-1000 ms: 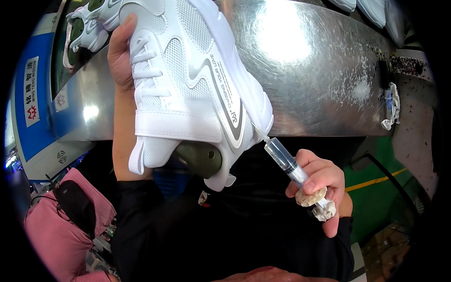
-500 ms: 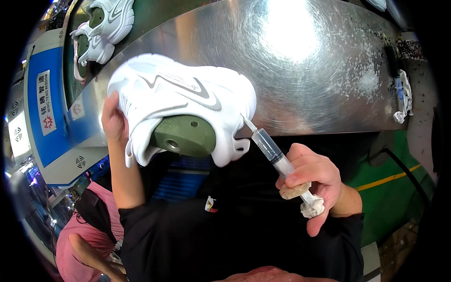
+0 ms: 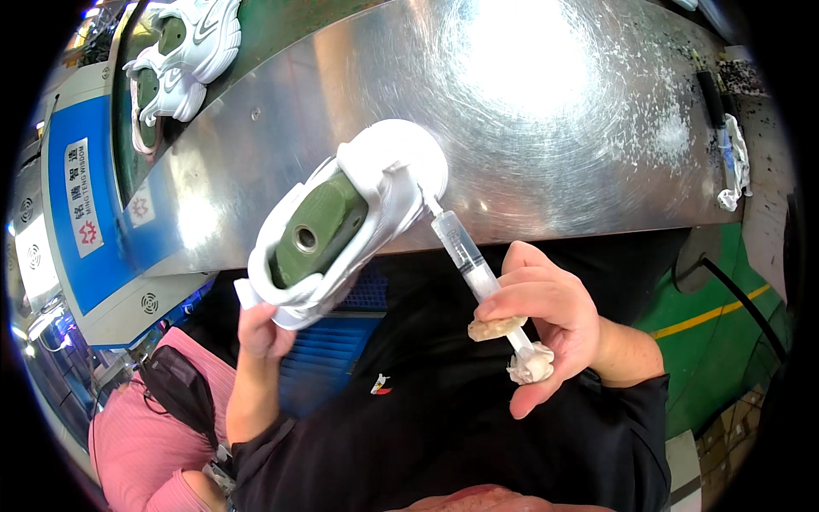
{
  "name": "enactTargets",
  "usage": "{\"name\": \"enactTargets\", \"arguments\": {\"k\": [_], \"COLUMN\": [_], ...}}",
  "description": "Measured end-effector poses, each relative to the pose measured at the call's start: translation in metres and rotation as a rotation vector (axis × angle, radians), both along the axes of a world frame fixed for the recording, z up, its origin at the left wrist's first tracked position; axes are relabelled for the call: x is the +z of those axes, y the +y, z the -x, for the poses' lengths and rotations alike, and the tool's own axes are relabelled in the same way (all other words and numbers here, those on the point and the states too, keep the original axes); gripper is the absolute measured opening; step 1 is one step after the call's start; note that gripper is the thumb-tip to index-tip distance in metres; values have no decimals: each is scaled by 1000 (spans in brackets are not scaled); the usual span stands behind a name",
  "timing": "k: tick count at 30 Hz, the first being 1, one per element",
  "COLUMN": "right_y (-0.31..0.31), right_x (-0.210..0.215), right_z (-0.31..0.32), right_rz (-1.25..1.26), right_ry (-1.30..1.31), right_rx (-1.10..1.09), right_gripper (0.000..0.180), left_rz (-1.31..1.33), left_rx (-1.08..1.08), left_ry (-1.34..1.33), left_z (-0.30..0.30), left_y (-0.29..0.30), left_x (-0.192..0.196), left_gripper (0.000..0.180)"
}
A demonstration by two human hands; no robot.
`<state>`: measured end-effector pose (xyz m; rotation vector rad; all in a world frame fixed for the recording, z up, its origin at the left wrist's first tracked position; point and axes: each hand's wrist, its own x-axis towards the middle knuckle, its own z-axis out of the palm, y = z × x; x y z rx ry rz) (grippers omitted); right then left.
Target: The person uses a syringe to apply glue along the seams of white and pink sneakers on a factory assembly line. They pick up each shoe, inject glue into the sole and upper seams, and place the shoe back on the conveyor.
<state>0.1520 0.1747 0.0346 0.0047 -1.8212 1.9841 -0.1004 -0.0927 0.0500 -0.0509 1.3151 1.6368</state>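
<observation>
White sneaker (image 3: 405, 226), raised above the near edge of the metal surface (image 3: 358, 94), lies ahead and to the right of the left hand (image 3: 266, 328). Left hand: gripping the shoe's nearer end between its digits, close to a small white loop. Right hand (image 3: 550, 303): curled round a clear syringe (image 3: 461, 247), fingers at a beige collar (image 3: 495, 329), thumb low beside the white wad (image 3: 531, 364) at the plunger end. Thumb does not appear to press squarely on the wad; pressure cannot be judged.

Change over the last second: shoe is turned from side-up to mouth-up. Its opening now faces the camera, showing the green form (image 3: 328, 218) with its round hole. Left hand has shifted down and nearer the body; syringe has come slightly inward, right-hand hold much the same.

Reading: nozzle sits at the shoe's lower edge, ahead and left of the right hand, apparently in contact, though the exact meeting point is too small to confirm. Likely meaning: the turning shoe presents a fresh stretch of edge to the nozzle, the left hand orienting, the right hand keeping the tip close.

Also noted: other white sneakers (image 3: 205, 43) beyond the left hand, on its outer side; white crumbs (image 3: 672, 136) beyond the right hand.
</observation>
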Motion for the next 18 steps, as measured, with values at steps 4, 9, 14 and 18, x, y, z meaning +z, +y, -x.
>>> {"name": "enactTargets", "arguments": {"k": [4,9,14,18], "right_y": [-2,-2,-2,-7], "right_x": [-1,4,14,14], "right_z": [0,2,6,6], "right_rz": [2,-23,-36,-67], "right_ry": [1,-3,-6,33], "right_rx": [-25,-15,14,1], "right_gripper": [74,75,75,81], "left_rz": [-63,-88,-150,-160], "left_rx": [-101,-139,-168,-168], "left_ry": [-108,-213,-315,-390], "left_z": [-33,-61,-75,-82], "left_y": [9,31,46,40], "left_x": [-2,-3,-4,-10], "left_gripper": [76,86,94,93]}}
